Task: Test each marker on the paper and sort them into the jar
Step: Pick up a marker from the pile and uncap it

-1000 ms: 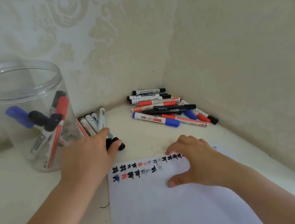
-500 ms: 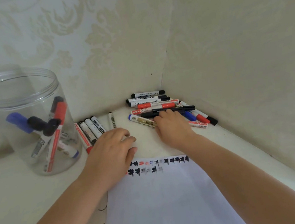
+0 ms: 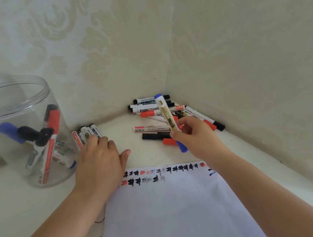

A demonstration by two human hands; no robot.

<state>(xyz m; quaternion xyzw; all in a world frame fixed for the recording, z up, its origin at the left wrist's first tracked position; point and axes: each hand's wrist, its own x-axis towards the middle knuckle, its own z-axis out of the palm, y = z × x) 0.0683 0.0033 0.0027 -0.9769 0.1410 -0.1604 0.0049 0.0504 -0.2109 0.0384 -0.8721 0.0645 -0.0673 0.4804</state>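
Head view: right hand (image 3: 196, 135) pinched a blue marker (image 3: 168, 117) centre frame; left hand (image 3: 100, 160) lay flat, fingers relaxed; uncapping seemed next, then testing on paper (image 3: 172, 214)

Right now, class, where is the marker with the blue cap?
In the head view, the blue-capped marker is pinched in the right hand, raised over the pile of markers in the corner, beyond the paper.

blue marker (image 3: 168, 118) up in my right hand (image 3: 196, 137)

white barrel, blue cap low; marker pile (image 3: 154, 110) just beyond my fingers, paper (image 3: 174, 213) under my wrist, jar (image 3: 22, 133) past my left hand (image 3: 100, 160).
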